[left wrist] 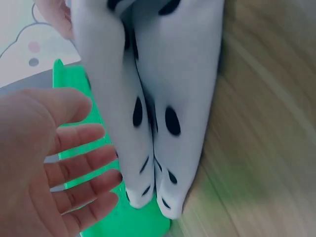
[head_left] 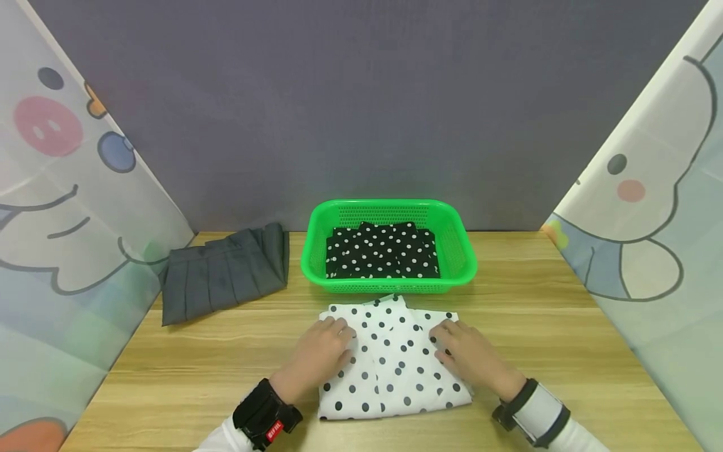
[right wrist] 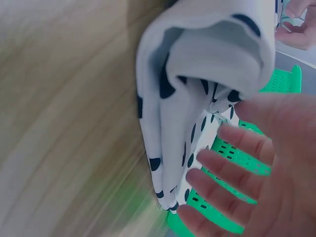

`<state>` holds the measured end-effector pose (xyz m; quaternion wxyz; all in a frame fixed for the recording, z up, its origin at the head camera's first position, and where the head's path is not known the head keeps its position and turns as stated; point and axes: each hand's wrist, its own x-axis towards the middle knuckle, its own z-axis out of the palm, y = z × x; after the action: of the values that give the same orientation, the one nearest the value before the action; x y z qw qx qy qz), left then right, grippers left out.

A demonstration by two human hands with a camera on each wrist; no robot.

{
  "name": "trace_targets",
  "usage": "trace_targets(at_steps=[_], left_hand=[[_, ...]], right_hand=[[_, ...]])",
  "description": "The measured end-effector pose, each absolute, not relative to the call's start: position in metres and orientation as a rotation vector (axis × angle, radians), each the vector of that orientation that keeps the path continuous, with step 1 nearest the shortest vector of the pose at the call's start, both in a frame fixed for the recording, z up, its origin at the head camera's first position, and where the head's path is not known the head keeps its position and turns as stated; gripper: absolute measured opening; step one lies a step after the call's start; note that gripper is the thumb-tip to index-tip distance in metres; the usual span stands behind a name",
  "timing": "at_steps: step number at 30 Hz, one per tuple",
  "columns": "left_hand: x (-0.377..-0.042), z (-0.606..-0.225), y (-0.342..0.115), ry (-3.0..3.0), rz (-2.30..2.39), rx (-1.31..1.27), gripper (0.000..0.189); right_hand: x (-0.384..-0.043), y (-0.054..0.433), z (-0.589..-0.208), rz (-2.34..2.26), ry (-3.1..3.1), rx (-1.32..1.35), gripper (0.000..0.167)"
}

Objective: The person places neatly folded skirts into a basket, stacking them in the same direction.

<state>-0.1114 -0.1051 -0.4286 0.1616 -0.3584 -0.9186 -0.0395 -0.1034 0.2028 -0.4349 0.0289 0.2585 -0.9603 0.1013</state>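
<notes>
Wht cloth [head_left: 391, 370] w/ blk dots, blk cloth [head_left: 384, 254] w/ wht dots, grn basket [head_left: 386, 284], dk gry cloth [head_left: 223, 276]

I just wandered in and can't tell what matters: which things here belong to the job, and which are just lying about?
Part of the job:
Left hand
Right hand
White dotted cloth, between the hands

Apparently just lying about (untouched, though they could matter):
Green basket
Black dotted cloth, inside the basket
Grey cloth, left of the basket

White sleeves [head_left: 577, 438] line the bottom edge | black wristband [head_left: 257, 408] bears red label [head_left: 274, 430], lower left | grey, black-edged band [head_left: 538, 411] circles wrist, lower right
</notes>
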Motion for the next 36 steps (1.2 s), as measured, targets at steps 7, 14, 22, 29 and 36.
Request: trace_targets(at_steps=[7, 14, 22, 29, 36], left_hand=[[-0.113, -0.43, -0.12, -2.683, -0.106, -0.808, 0.034], [-0.113, -0.437, -0.128, -2.811, -0.181, -0.692, 0.037], [-0.116, -0.441, -0.13, -2.892, -0.184, -0.69, 0.038], [-0.118, -0.442, -0.127, -2.96, -0.258, -0.631, 0.035], [-0.121, -0.444, -0.122, -2.966, -0.3, -0.604, 0.042]], right_hand=[[-0.103, 0.202, -0.433, 0.31, -2.982, 0.565, 0.035], [-0.103, 0.206, -0.435, 0.281, -2.993, 0.466, 0.036], [-0.105, 0.207, -0.439, 0.22, -3.042, 0.449, 0.041], [-0.108, 0.206, -0.442, 0.252, -3.062, 0.47, 0.042], [-0.112, 0.206, -0.446, 0.291, -3.065, 0.458, 0.043]])
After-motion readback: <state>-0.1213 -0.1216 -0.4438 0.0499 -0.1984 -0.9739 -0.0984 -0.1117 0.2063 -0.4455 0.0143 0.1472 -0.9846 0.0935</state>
